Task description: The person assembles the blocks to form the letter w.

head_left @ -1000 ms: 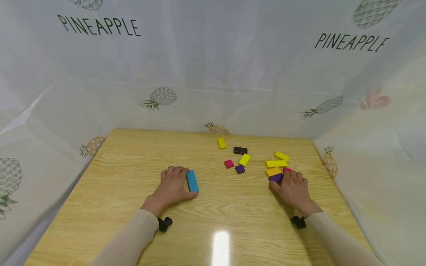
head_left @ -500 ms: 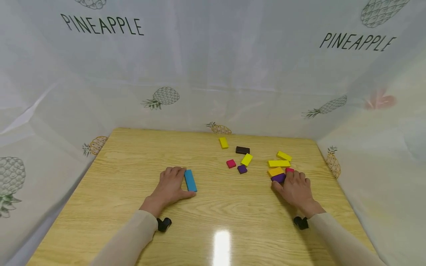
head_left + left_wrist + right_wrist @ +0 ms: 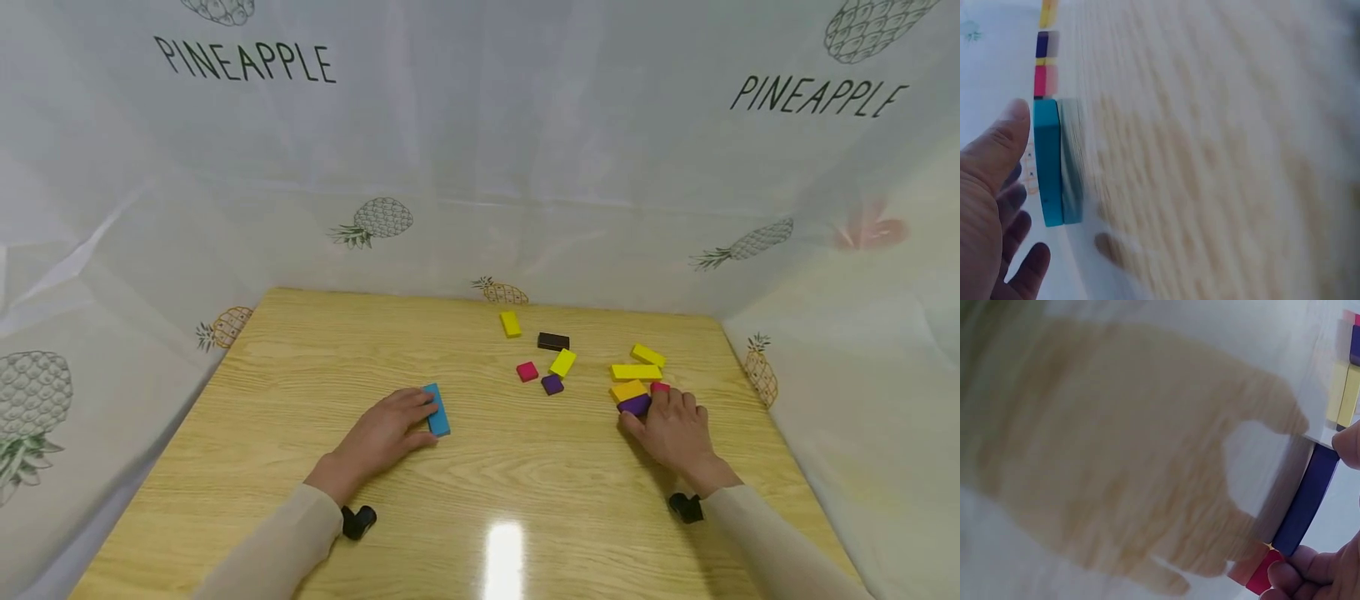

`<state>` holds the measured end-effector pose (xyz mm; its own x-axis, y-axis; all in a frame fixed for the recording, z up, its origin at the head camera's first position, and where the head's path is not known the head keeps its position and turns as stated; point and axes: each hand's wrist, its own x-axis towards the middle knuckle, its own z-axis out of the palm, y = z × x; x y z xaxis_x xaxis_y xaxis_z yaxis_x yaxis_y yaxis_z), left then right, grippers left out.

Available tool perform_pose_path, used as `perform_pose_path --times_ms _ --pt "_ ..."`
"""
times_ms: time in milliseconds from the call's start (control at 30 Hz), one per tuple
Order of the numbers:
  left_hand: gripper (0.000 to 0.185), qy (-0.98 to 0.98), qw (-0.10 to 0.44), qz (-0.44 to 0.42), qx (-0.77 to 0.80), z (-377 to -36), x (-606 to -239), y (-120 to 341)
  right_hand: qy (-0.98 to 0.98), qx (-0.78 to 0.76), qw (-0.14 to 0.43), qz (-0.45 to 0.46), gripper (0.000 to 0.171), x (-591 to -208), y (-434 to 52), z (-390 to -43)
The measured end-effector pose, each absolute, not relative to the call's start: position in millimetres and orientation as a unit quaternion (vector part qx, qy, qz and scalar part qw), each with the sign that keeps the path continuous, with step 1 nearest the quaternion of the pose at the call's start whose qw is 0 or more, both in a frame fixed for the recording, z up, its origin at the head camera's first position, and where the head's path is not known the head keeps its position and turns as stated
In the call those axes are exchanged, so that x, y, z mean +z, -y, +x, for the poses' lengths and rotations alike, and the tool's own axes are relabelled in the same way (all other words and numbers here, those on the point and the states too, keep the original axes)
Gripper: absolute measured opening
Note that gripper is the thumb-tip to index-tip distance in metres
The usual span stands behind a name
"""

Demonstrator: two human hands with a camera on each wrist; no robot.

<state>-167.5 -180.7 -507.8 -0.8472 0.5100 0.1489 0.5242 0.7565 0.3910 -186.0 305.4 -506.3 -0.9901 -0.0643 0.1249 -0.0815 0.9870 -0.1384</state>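
From the head view, the left hand (image 3: pixel 384 433) lies on the wooden table (image 3: pixel 300 367), its curled fingers and thumb around a blue block (image 3: pixel 436 409). Right of that block, the right hand (image 3: pixel 675 429) holds a purple block (image 3: pixel 635 405) beside the orange block (image 3: pixel 628 389). The left wrist view shows the thumb (image 3: pixel 1004 140) touching the blue block (image 3: pixel 1054 162). In the right wrist view, fingertips (image 3: pixel 1294 572) pinch the purple block (image 3: pixel 1307 497).

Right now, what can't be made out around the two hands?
- Head view: left hand covers part of the blue block; grip unclear.
- Head view: right hand hides part of the purple block and most of the red block.
- Left wrist view: table motion-blurred.
- Right wrist view: fingers cut off by the edge.
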Motion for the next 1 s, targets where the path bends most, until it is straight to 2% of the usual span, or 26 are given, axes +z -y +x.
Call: perform_pose_path --times_ms 267,567,733,1000 --pt "0.055 0.92 -0.021 -0.338 -0.198 -171.3 -504.7 188.2 0.994 0.071 0.074 0.04 0.061 -505.7 -304.0 -185.3" --pt "0.065 0.916 -0.058 -0.365 -0.158 -174.6 -502.9 194.9 0.995 0.066 0.058 0.038 0.062 -501.9 -303.5 -183.9" --pt "0.064 0.916 -0.056 -0.369 -0.146 -175.1 -501.7 193.2 0.996 0.062 0.053 0.035 0.065 -501.5 -304.3 -183.3" --pt "0.048 0.929 -0.045 -0.329 -0.163 -176.5 -503.4 183.2 0.996 0.062 0.053 0.038 0.066 -502.7 -304.5 -183.7"
